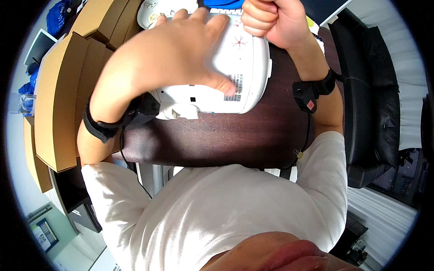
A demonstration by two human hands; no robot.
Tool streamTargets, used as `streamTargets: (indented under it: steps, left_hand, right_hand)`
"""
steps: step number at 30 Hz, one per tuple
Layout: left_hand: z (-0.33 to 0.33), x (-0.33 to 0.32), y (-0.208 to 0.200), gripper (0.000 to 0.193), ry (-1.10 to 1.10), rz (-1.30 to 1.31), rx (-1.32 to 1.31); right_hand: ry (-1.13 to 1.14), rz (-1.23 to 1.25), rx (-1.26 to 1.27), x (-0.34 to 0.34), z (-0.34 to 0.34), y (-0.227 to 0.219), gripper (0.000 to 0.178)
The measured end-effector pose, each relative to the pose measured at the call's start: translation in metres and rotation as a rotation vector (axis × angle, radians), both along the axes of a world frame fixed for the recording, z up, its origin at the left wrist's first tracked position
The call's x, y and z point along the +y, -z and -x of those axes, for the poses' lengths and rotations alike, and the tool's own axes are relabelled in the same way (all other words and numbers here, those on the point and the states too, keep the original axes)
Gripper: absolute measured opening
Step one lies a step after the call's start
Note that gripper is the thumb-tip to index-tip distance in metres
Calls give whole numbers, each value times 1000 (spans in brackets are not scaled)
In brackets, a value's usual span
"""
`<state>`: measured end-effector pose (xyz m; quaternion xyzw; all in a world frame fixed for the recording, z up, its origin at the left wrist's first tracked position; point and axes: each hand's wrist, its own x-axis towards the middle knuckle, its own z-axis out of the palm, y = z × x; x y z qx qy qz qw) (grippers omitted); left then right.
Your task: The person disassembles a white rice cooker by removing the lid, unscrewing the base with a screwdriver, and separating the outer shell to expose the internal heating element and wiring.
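Note:
A white plastic appliance point(255, 67) with rounded corners lies on the dark brown table point(226, 140). Its upper face carries a printed label, a small black square and a red star-shaped mark; its exact kind I cannot tell. My left hand point(174, 54) spreads over it, fingers apart and slightly blurred, with the thumb by the label. Over the far right corner of the appliance, my right hand point(275, 22) is closed in a fist. Whatever its curled fingers hold, if anything, is hidden.
Tall brown cardboard boxes point(65, 99) stand along the left side. A white tray point(151, 11) and something blue point(224, 4) lie beyond the appliance. At the right is a black leather sofa point(366, 90). Black straps with small devices and cables circle both my wrists.

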<state>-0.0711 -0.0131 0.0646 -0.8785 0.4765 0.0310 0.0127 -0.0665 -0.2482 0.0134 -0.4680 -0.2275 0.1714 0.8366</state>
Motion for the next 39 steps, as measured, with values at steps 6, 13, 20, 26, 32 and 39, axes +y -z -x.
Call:
streamTargets:
  steps: [6, 13, 20, 26, 32, 39]
  left_hand:
    - [-17, -1, 19, 113, 81, 201, 23]
    - [-16, -4, 23, 114, 147, 243, 50]
    - [-9, 3, 34, 114, 174, 315, -105]
    - [0, 3, 32, 110, 159, 315, -132]
    - [-2, 3, 28, 107, 126, 306, -28]
    - [7, 4, 17, 110, 115, 163, -28]
  right_hand:
    - [13, 25, 13, 9, 13, 4, 37]
    - [-41, 25, -53, 2, 8, 5, 39]
    - [13, 29, 59, -3, 14, 2, 45]
    - [-18, 0, -22, -4, 24, 1, 44]
    - [33, 16, -55, 3, 21, -2, 42]
    - [-27, -52, -137, 12, 23, -21, 63]
